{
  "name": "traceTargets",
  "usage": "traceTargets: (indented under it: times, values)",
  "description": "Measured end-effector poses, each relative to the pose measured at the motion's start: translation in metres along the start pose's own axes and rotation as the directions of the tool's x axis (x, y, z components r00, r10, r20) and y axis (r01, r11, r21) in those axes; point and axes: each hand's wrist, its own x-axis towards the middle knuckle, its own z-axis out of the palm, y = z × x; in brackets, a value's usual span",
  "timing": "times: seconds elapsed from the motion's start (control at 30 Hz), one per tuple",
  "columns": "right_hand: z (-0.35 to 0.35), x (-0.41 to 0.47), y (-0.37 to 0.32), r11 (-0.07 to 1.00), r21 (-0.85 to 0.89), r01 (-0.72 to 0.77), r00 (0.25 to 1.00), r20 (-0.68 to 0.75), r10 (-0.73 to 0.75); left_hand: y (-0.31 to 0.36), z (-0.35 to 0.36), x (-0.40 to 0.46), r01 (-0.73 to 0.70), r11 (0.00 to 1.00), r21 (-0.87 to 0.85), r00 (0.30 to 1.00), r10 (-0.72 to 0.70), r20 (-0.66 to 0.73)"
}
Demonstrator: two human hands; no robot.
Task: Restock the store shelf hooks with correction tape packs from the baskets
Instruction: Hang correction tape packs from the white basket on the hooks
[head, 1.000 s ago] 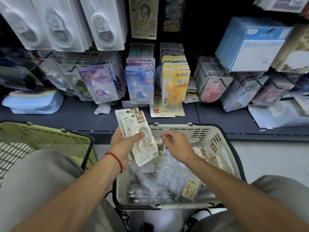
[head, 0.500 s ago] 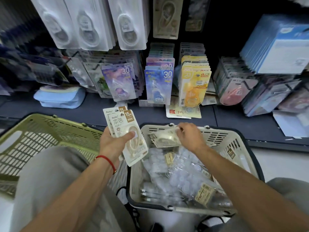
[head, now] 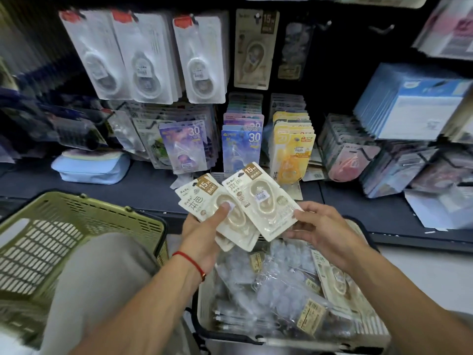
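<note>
I am gathering stock: my left hand [head: 202, 234] is gripping a small stack of cream packs [head: 217, 208], thumb pressed on top, while my right hand [head: 317, 226] is pinching another pack [head: 266, 201] just beside it, above the near white basket [head: 368, 326]. Next, I judge, I am stacking them, then reaching far to the matching hook.

My head camera gives a dim, cool view with soft, even light from above and no hard shadows. The cream packs [head: 245, 208] between my left hand [head: 202, 234] and right hand [head: 322, 231] are the sharpest and brightest area. Beyond my hands, the hanging white packs [head: 153, 57] catch pale glare. Far to either side, motion blur smears everything and the wide lens bends the edges. Below my hands, clear wrappers [head: 279, 285] glint faintly.
</note>
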Motion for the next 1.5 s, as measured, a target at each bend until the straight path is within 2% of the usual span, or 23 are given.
traceTargets:
  times: [0.2, 0.27, 0.37, 0.57, 0.63, 0.73, 0.8, 0.93, 1.03, 1.17, 1.3, 1.37, 1.5]
  values:
    - [0.007, -0.006, -0.015, 0.986, -0.162, 0.045, 0.997, 0.072, -0.033, 0.020, 0.018, -0.006, -0.082, 0.996, -0.035, 0.997, 0.082, 0.009]
    - [0.007, -0.005, -0.027, 0.989, -0.129, 0.078, 0.992, 0.107, -0.064, 0.028, 0.023, -0.005, -0.101, 0.995, -0.015, 0.995, 0.101, 0.009]
    - [0.007, -0.003, -0.046, 0.984, -0.063, 0.167, 0.984, 0.075, -0.163, 0.043, 0.033, -0.002, -0.152, 0.988, 0.022, 0.988, 0.152, 0.024]
    - [0.021, -0.001, -0.072, 0.968, -0.055, 0.246, 0.967, 0.088, -0.241, 0.075, 0.062, -0.005, -0.272, 0.957, 0.101, 0.934, 0.238, 0.265]
    - [0.026, 0.000, -0.079, 0.945, -0.149, 0.291, 0.957, 0.063, -0.285, 0.086, 0.072, -0.004, -0.347, 0.926, 0.150, 0.907, 0.291, 0.305]
    - [0.029, 0.005, -0.091, 0.845, -0.362, 0.393, 0.903, -0.022, -0.429, 0.106, 0.083, 0.004, -0.401, 0.889, 0.222, 0.880, 0.306, 0.364]
    - [0.033, 0.008, -0.104, 0.816, -0.369, 0.445, 0.856, -0.092, -0.509, 0.119, 0.089, 0.009, -0.409, 0.876, 0.255, 0.868, 0.288, 0.404]
    - [0.057, 0.016, -0.129, 0.780, -0.319, 0.538, 0.826, 0.012, -0.564, 0.130, 0.100, 0.017, -0.431, 0.872, 0.232, 0.831, 0.283, 0.479]
    - [0.071, 0.025, -0.143, 0.792, -0.177, 0.584, 0.801, -0.029, -0.597, 0.141, 0.107, 0.022, -0.447, 0.882, 0.149, 0.821, 0.338, 0.461]
    - [0.078, 0.039, -0.161, 0.752, -0.134, 0.645, 0.748, -0.090, -0.657, 0.158, 0.103, 0.025, -0.542, 0.832, 0.121, 0.804, 0.471, 0.362]
    - [0.089, 0.053, -0.176, 0.698, -0.210, 0.684, 0.690, -0.124, -0.713, 0.176, 0.087, 0.026, -0.736, 0.622, 0.267, 0.675, 0.705, 0.217]
    - [0.096, 0.061, -0.182, 0.689, -0.231, 0.687, 0.674, -0.152, -0.723, 0.182, 0.083, 0.027, -0.771, 0.589, 0.245, 0.631, 0.758, 0.163]
    - [0.106, 0.073, -0.190, 0.698, -0.231, 0.678, 0.664, -0.218, -0.716, 0.183, 0.081, 0.029, -0.800, 0.551, 0.236, 0.586, 0.802, 0.116]
